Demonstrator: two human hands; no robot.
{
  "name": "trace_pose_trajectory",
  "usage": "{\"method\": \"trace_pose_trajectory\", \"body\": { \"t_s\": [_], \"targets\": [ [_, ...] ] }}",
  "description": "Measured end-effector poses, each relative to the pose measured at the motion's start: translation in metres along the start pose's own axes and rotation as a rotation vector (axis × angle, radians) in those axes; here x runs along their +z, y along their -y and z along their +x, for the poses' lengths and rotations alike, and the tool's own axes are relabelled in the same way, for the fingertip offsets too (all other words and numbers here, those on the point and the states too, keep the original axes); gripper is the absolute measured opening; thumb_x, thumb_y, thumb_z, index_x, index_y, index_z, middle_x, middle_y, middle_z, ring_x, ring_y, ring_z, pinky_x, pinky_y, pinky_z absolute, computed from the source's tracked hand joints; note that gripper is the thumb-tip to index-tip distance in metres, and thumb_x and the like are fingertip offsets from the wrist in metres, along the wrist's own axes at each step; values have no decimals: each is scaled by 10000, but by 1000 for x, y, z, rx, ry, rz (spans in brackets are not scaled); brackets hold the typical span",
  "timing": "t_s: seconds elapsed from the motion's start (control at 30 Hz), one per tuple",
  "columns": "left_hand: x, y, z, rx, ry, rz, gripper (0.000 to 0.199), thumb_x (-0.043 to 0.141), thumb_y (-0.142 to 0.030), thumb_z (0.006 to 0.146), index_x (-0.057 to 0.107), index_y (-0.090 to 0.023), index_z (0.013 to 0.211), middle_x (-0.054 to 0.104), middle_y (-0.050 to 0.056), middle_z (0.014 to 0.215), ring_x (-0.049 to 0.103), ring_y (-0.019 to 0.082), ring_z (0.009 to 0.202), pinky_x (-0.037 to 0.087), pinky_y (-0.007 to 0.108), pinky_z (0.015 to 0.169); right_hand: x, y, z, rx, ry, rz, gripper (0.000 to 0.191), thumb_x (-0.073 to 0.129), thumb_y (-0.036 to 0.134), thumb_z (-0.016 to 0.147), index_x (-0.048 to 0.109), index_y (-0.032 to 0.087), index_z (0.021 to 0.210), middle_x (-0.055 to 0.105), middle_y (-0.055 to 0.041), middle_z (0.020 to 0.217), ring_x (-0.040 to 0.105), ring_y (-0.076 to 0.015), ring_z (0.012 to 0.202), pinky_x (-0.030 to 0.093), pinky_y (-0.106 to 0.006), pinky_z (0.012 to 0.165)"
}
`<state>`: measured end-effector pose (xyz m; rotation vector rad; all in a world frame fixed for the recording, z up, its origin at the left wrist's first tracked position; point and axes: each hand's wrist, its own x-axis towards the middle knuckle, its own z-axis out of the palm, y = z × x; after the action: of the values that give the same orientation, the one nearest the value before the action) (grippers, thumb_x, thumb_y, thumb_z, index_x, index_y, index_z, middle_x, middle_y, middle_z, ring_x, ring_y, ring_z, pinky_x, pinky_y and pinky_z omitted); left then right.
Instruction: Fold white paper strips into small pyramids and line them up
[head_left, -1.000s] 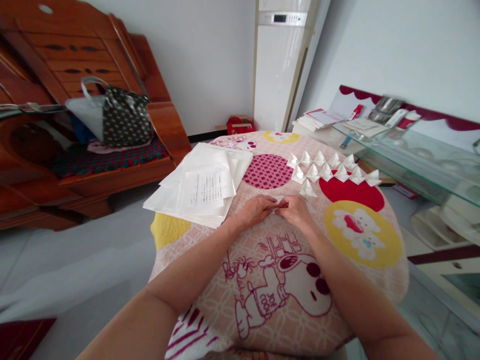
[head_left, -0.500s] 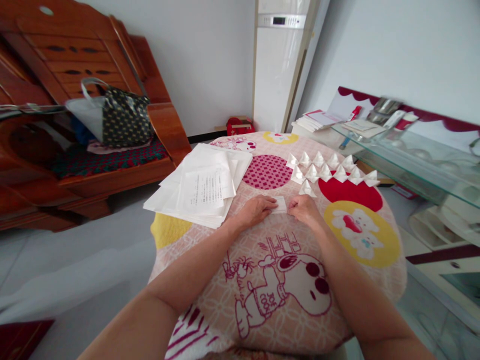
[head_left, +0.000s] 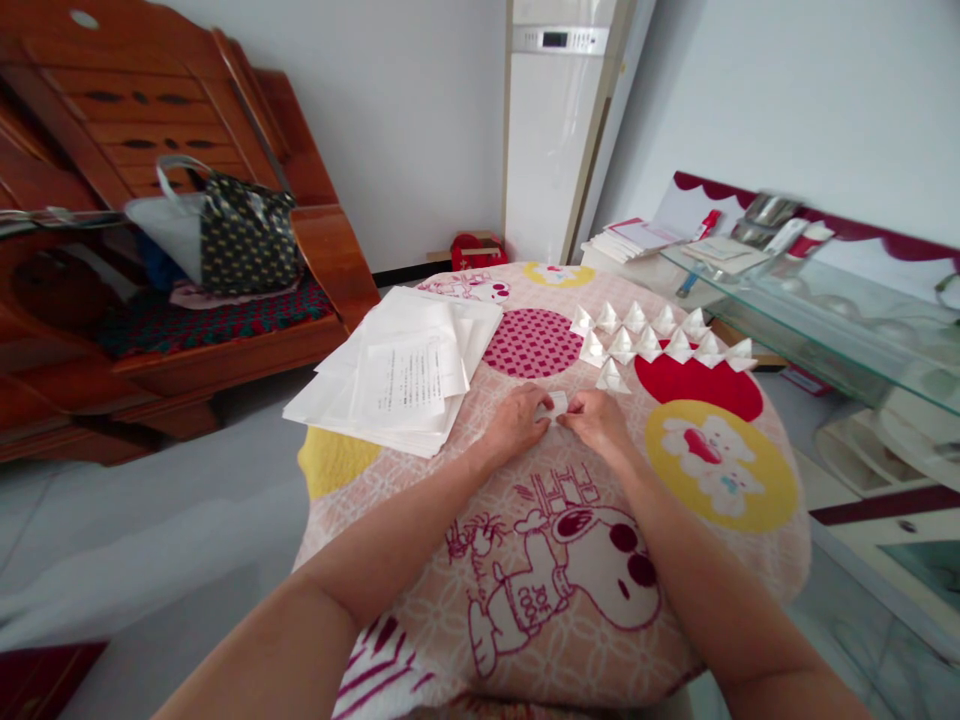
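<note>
Your right hand (head_left: 596, 418) has come back in to the small paper (head_left: 558, 401); half a second ago its fingers sat just off the right edge, with more of the paper's face showing between your hands. Its fingertips now look drawn together on that side, nearly closed with the paper's edge between them. Your left hand (head_left: 519, 420) has arched up, fingers bent and partly closed around the left side; you seem to have contact there, but I cannot tell whether finger and thumb truly grip it.

The small paper lies between your fingertips, low over the desk (head_left: 600, 660), its near part hidden by your fingers. With both sides attended to again, it looks steadier than when the right side was free, and the fingers are placed to work its near edge. It still looks flat, without a raised point.

The peaked paper pieces (head_left: 649, 345) keep their two rows beyond your right hand, and the single paper piece (head_left: 613, 377) sits nearest, just past its knuckles. The stack of sheets (head_left: 397, 380) is unchanged, beyond and left of your left hand.
</note>
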<state>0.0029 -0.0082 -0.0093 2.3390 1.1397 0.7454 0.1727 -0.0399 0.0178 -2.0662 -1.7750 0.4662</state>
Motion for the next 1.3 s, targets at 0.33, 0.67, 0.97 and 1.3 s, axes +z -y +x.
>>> {"method": "trace_pose_trajectory", "body": {
  "t_s": [0.33, 0.67, 0.97, 1.3],
  "targets": [
    [-4, 21, -1, -6, 32, -169, 414, 595, 15, 669, 742, -152, 1019, 712, 77, 1113, 667, 203, 1046, 570, 329, 954, 2, -2, -1, 7, -11, -9, 89, 770, 247, 780, 745, 184, 722, 744, -47, 749, 646, -184, 703, 397, -282, 631],
    [-16, 34, -1, 60, 61, -154, 611, 509, 33, 742, 684, -208, 1276, 700, 58, 1327, 643, 208, 1221, 515, 397, 1101, 2, -6, -1, 15, -17, 50, 72, 777, 195, 765, 717, 182, 729, 739, -49, 778, 657, -187, 729, 448, -287, 685],
    [-10, 20, 3, -39, 17, 5, 562, 746, -143, 804, 644, -209, 1352, 694, 89, 1335, 627, 261, 1251, 482, 410, 1128, 1, -9, -5, -5, -20, 187, 152, 766, 154, 742, 726, 171, 887, 747, -51, 849, 675, -185, 784, 478, -280, 710],
    [-26, 16, -3, -121, -162, -235, 460, 691, -123, 818, 704, -216, 1268, 743, 55, 1230, 683, 215, 1095, 572, 358, 963, -4, -13, -17, -82, -15, 546, 207, 635, 355, 758, 578, 217, 615, 518, 34, 514, 472, -137, 490, 353, -261, 484]
  ]
}}
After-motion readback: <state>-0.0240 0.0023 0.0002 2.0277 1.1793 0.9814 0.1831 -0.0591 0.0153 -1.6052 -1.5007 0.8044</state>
